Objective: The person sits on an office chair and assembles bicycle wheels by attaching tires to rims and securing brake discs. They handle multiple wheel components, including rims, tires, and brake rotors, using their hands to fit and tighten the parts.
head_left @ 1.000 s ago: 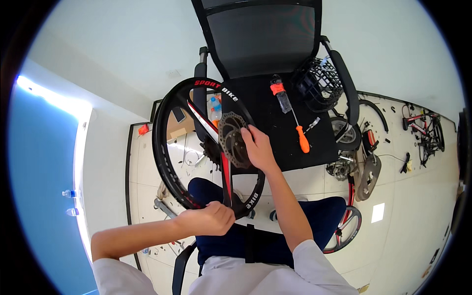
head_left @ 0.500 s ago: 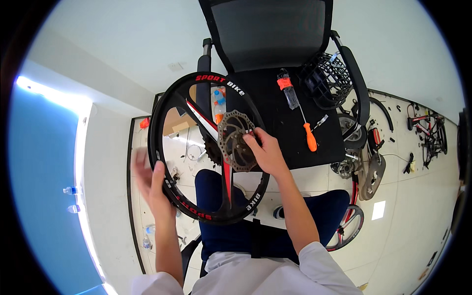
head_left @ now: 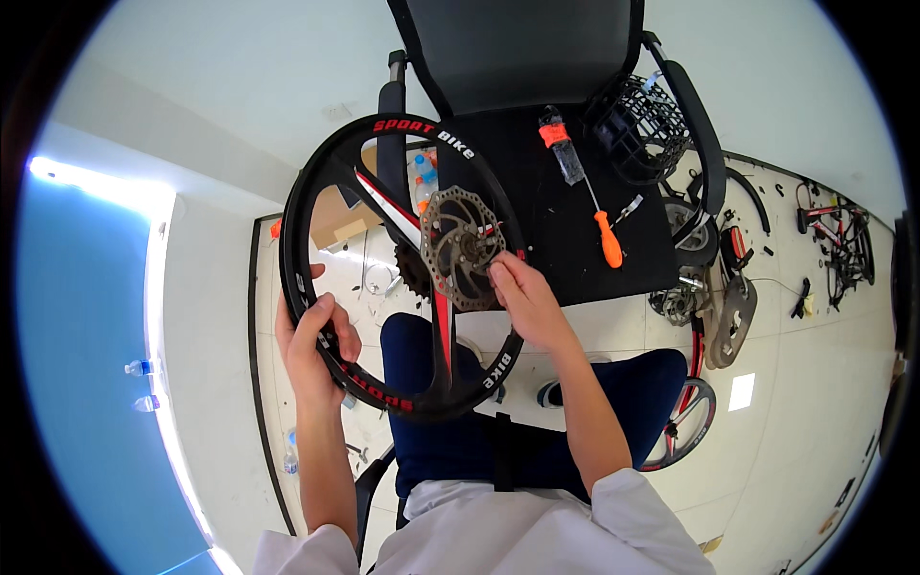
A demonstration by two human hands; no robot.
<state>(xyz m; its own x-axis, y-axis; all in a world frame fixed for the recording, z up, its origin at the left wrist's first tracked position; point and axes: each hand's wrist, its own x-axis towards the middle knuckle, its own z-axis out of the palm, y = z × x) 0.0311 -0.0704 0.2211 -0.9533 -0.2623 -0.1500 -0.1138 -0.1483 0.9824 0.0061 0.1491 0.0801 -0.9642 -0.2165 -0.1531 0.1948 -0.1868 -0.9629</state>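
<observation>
I hold a black bicycle wheel [head_left: 319, 192] with red and white spokes upright over my lap. My left hand [head_left: 311, 340] grips its rim at the lower left. A rusty metal brake disc [head_left: 458, 244] sits on the hub at the wheel's middle. My right hand [head_left: 522, 299] rests on the disc's lower right edge, fingers pinched at it. A dark toothed sprocket [head_left: 412, 273] shows behind the disc on its left.
A black office chair [head_left: 585, 240] stands in front of me, with an orange-handled screwdriver [head_left: 604, 240], a red-capped tool [head_left: 561, 144] and a black wire basket [head_left: 642, 125] on its seat. Bicycle parts [head_left: 704, 316] and a small bicycle [head_left: 843, 240] lie on the tiled floor to the right.
My left hand left the wheel's bottom edge, opened at the left side, and now grips the rim at the lower left. The wheel has risen slightly. My right hand stayed at the disc.
</observation>
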